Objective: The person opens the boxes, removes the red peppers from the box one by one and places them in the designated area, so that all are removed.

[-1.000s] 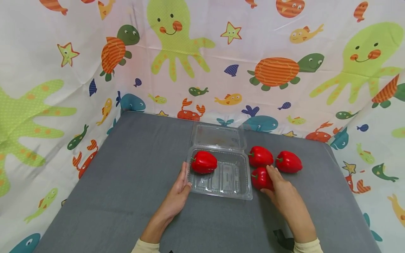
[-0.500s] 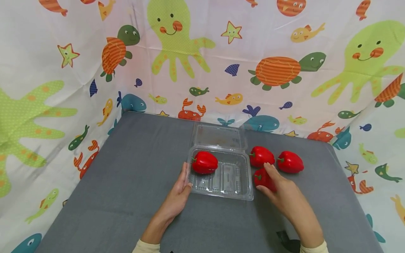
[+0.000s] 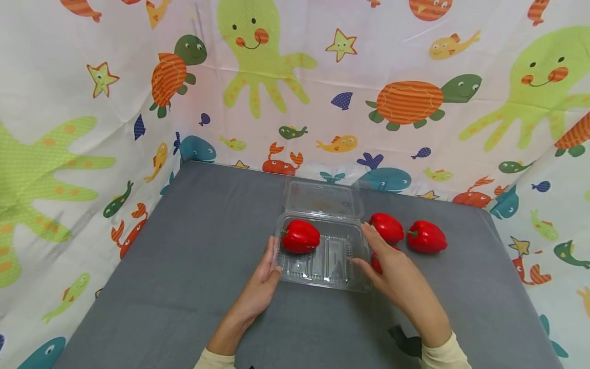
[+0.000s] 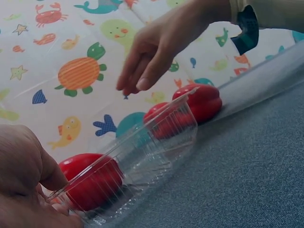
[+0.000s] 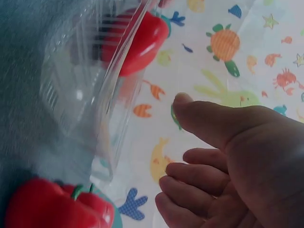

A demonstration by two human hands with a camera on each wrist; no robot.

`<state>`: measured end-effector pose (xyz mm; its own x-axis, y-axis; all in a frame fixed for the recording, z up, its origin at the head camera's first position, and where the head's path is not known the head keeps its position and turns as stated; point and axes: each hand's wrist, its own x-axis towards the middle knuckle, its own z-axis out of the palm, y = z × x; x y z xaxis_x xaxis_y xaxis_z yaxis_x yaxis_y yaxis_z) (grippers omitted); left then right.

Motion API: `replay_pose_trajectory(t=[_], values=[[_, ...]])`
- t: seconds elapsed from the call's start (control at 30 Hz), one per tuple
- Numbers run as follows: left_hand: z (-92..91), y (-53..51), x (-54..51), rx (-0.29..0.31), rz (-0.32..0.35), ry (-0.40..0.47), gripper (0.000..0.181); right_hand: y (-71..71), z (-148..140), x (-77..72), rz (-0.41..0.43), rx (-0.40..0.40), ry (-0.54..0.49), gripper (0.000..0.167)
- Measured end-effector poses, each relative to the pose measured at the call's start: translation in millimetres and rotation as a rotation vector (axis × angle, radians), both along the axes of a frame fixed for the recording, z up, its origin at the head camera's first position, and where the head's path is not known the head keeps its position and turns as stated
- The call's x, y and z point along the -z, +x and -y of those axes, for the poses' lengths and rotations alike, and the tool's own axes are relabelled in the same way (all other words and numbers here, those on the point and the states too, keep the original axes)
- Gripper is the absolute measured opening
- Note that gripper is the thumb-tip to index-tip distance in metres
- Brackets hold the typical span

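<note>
A clear plastic clamshell container [image 3: 329,264] lies on the grey table with its lid [image 3: 322,199] folded back. Inside, at the left, sits a red bell pepper [image 3: 300,237]. My left hand [image 3: 257,291] pinches the container's left rim, thumb on top, also seen in the left wrist view. Above the right rim hovers my right hand [image 3: 402,274], fingers loosely extended; the right wrist view shows nothing in it. Just right of the container are a back bell pepper [image 3: 386,227], a far-right bell pepper [image 3: 426,237] and a near bell pepper [image 3: 376,263], mostly hidden by my right hand.
A sea-animal patterned curtain [image 3: 276,77] stands along the back and both sides of the table [image 3: 198,246]. A dark strap [image 3: 404,341] hangs by my right wrist.
My right hand has come off the near bell pepper and moved left to above the container's right rim. That pepper stays on the table. The left hand keeps its hold.
</note>
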<state>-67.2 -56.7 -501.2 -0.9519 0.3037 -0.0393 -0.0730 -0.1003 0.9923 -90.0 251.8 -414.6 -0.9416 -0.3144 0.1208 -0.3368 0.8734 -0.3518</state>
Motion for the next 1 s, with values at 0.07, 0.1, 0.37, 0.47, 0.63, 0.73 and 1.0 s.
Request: replay_pose_trajectory(t=[0.07,0.1,0.37,0.47,0.63,0.73,1.0], values=[[-0.3,-0.4,-0.2,0.001,-0.005,0.002,0.075,-3.1,5.5,-0.1,0.001,-0.026,-0.007,0.092],[-0.7,-0.8,-0.3,0.003,-0.01,0.003,0.075,-4.7,8.2,0.2,0.004,-0.036,-0.009,0.093],[-3.6,-2.2,-2.0,0.005,-0.002,-0.009,0.074,-17.7,32.5,6.2,0.046,-0.096,-0.038,0.099],[-4.0,-2.2,-2.1,0.005,-0.002,-0.017,0.074,-21.8,41.5,7.5,0.066,-0.112,-0.044,0.102],[-3.9,-2.2,-1.0,-0.001,-0.021,-0.009,0.074,-28.7,57.3,11.6,0.077,-0.139,-0.038,0.104],[-3.0,-1.7,-0.4,-0.007,-0.019,-0.008,0.074,-32.5,66.5,16.2,0.069,-0.151,-0.037,0.103],[-2.3,-1.0,-0.3,-0.013,-0.023,-0.011,0.075,-42.0,79.3,28.0,0.043,-0.177,-0.032,0.099]])
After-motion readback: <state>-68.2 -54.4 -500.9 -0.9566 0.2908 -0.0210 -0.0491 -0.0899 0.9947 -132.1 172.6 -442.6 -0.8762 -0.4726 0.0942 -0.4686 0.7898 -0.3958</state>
